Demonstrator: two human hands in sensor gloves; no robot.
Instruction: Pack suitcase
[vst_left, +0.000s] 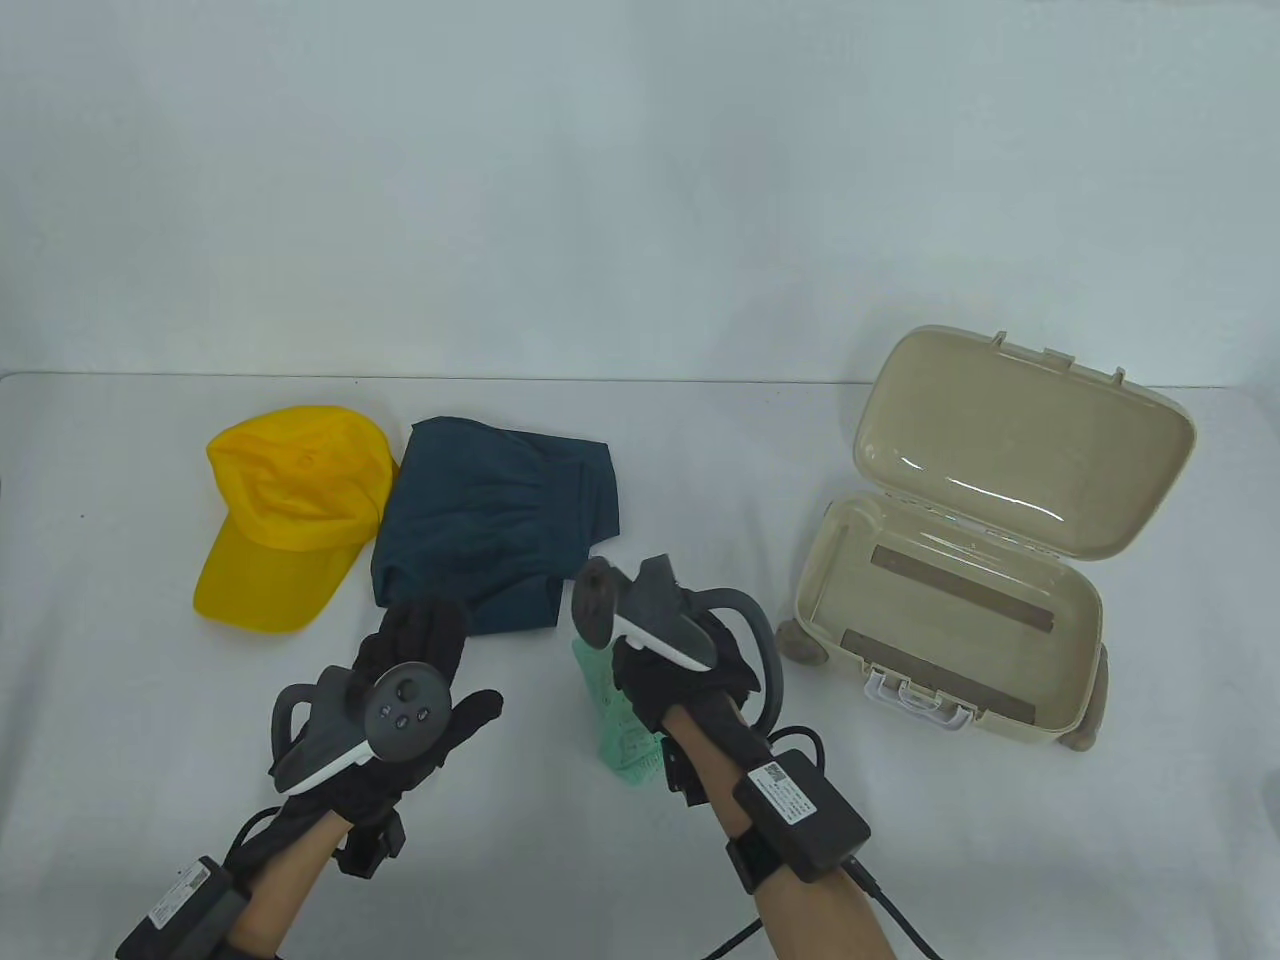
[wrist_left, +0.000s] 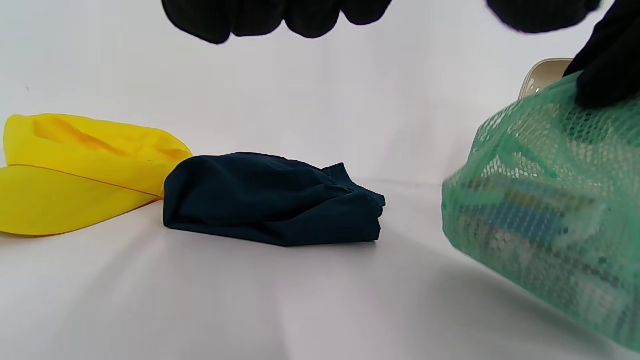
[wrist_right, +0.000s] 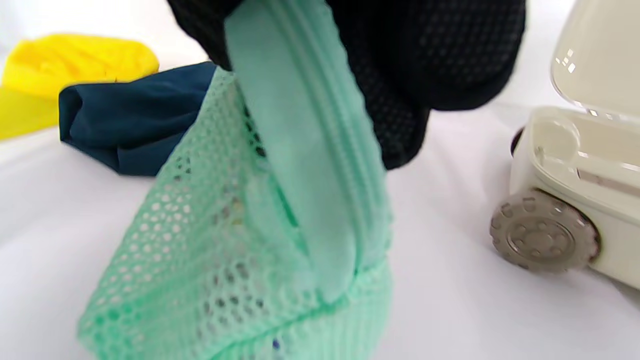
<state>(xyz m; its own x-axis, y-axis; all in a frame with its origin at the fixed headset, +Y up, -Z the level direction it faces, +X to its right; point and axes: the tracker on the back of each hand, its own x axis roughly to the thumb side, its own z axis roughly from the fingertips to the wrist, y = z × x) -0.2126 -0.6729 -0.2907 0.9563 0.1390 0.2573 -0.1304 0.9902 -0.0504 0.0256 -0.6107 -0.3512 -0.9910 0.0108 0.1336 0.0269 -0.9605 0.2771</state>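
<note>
Your right hand (vst_left: 690, 660) grips green mesh pouch (vst_left: 625, 725) by zip edge, lower centre, lifted off tabletop (vst_left: 640, 880). Left hand (vst_left: 400, 690) open, holding nothing. Suitcase (vst_left: 960, 640) right, lid up, nothing inside. Cap (vst_left: 285, 515), navy garment (vst_left: 495, 520) left-centre, unpacked. Task barely begun, you've three items left.

Yellow cap (vst_left: 283, 517), dark teal cloth (vst_left: 497, 517), mint-green mesh pouch (wrist_right: 240, 240), beige suitcase (vst_left: 960, 610) with grey wheels (wrist_right: 542, 235), white surface (vst_left: 640, 850).
</note>
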